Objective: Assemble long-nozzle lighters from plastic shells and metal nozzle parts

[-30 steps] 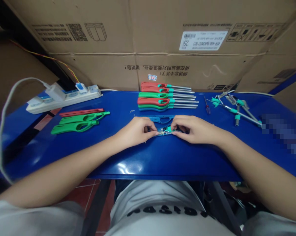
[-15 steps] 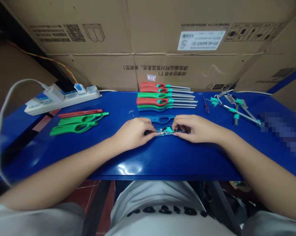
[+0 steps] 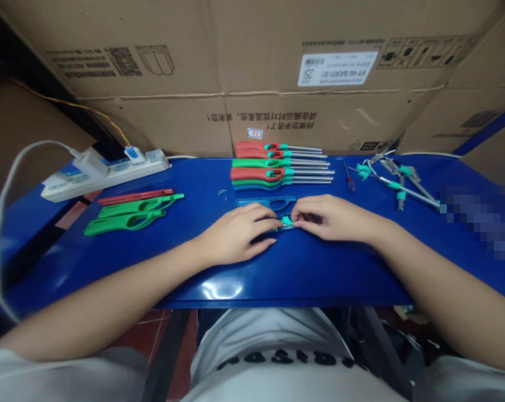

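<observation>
My right hand [image 3: 334, 218] pinches a small teal-and-metal lighter part [image 3: 286, 221] between thumb and fingers. My left hand [image 3: 238, 237] lies relaxed beside it, fingertips just left of that part and partly over a blue plastic lighter shell [image 3: 266, 204]. Part of the small assembly is hidden under my fingers. Beyond the hands lies a stack of finished red, green and teal utility lighters [image 3: 273, 167] with metal nozzles. To the left lie green lighter handles [image 3: 127, 218] and thin red strips [image 3: 135, 196].
All this sits on a glossy blue table [image 3: 319, 273]. A small screwdriver [image 3: 350, 177] and loose metal nozzle parts with teal fittings [image 3: 399, 184] lie at the right. A white power strip [image 3: 105, 177] with cables stands back left. Cardboard boxes [image 3: 269, 117] form the back wall.
My left hand has drawn back to the left and its fingers have come off the small part. My right hand stays on it. The view has shifted slightly.
</observation>
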`<control>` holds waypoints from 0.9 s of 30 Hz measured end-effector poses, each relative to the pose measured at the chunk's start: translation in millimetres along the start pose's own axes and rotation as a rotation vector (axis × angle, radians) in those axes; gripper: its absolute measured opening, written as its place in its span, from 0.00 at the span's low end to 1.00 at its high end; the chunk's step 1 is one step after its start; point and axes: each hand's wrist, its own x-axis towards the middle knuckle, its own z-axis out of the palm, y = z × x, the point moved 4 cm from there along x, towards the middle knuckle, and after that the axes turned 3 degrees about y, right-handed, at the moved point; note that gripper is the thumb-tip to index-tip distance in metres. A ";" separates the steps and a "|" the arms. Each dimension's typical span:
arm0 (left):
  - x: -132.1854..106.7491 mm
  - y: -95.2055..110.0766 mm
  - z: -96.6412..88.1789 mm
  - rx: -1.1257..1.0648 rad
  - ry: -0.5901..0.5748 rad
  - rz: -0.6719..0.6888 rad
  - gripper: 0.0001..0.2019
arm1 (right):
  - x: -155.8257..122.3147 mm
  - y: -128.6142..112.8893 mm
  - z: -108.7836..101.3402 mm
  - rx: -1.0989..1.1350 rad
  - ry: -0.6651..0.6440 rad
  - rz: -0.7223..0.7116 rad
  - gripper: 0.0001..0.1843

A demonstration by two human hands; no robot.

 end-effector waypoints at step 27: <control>0.7 -2.4 12.9 -0.039 -0.020 -0.002 0.18 | -4.3 13.9 -9.4 -0.023 -0.061 0.098 0.07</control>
